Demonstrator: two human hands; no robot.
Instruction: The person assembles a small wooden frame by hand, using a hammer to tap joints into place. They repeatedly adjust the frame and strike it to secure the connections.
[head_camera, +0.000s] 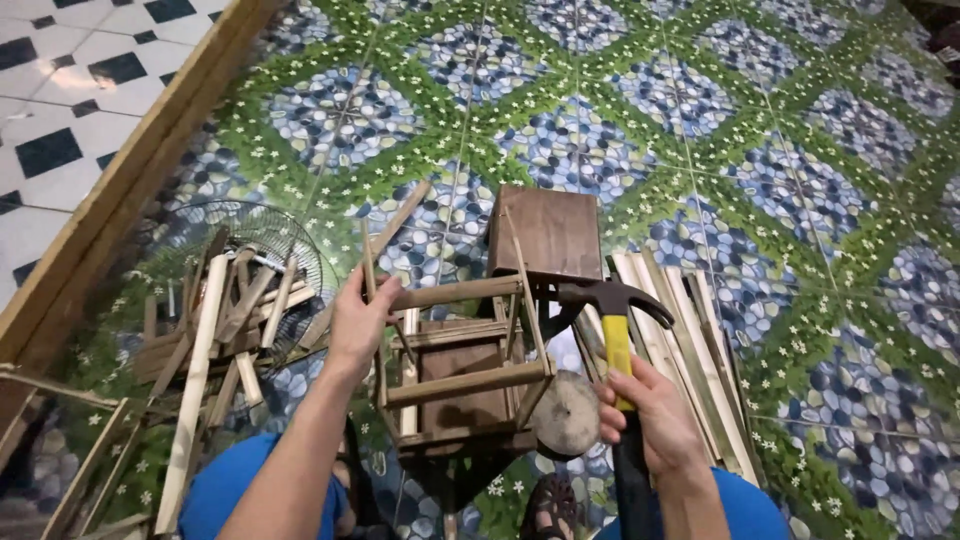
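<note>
In the head view, a small open frame of rough brown wooden slats (465, 365) is standing at lower centre of the frame, its thin rails crossing at loose angles. The left hand (358, 322) is closing its fingers around a slim upright stick at the frame's upper left corner. The right hand (648, 412) is gripping a claw hammer with a yellow and black handle and dark steel head (612, 305), just right of the frame. A dark square wooden box (545, 232) is sitting behind the frame. Pale split bamboo strips (690, 340) are lying flat at right, and loose sticks are piling over a wire fan guard (265, 235) at left, all on the glossy pebble-and-leaf patterned tile floor (760, 130).
</note>
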